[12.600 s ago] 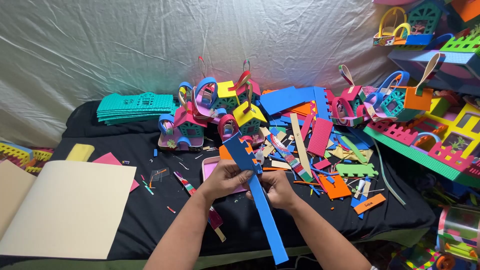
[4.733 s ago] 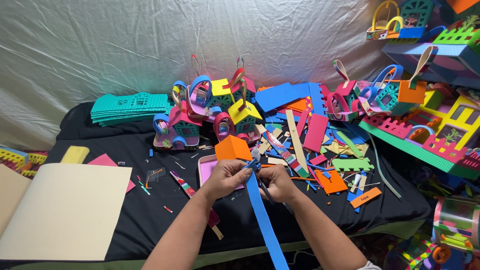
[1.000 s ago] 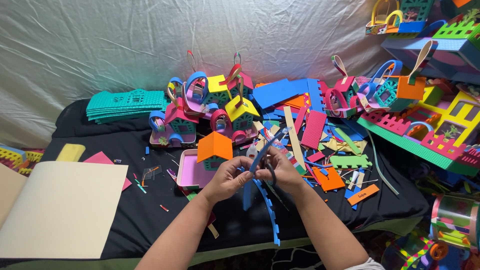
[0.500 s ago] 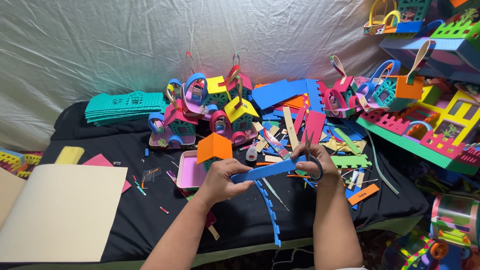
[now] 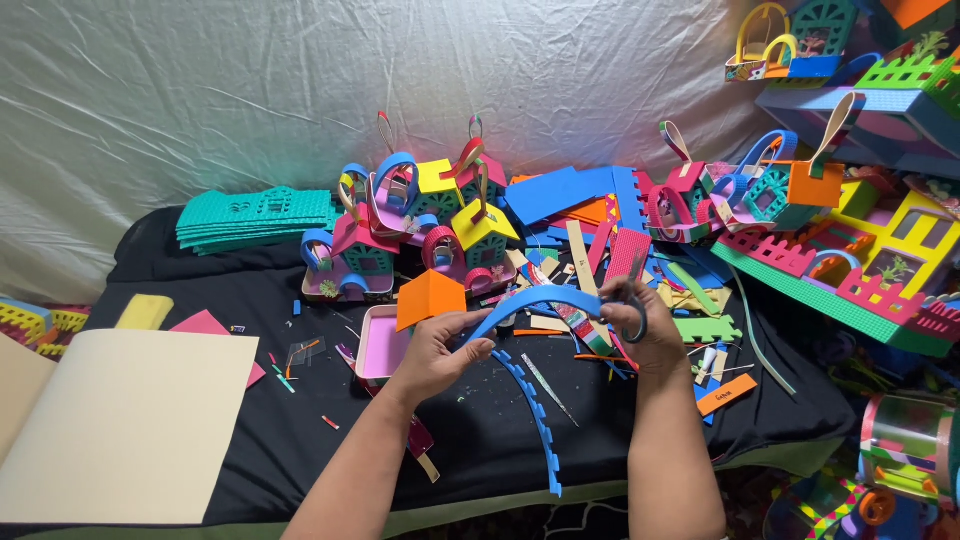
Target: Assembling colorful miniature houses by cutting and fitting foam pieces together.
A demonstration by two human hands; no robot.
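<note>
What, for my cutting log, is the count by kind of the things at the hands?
Smooth blue foam strip, arched between left hand and right hand: 1
Notched blue foam strip on the black cloth: 1
Scissors in right hand: 1
Total: 3

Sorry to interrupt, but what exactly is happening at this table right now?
A person is working with coloured foam craft pieces over a black-covered table. The left hand and right hand bend a blue foam strip into an arch between them; scissors hang on the right hand. A blue notched strip lies below, and small foam houses crowd the back.
</note>
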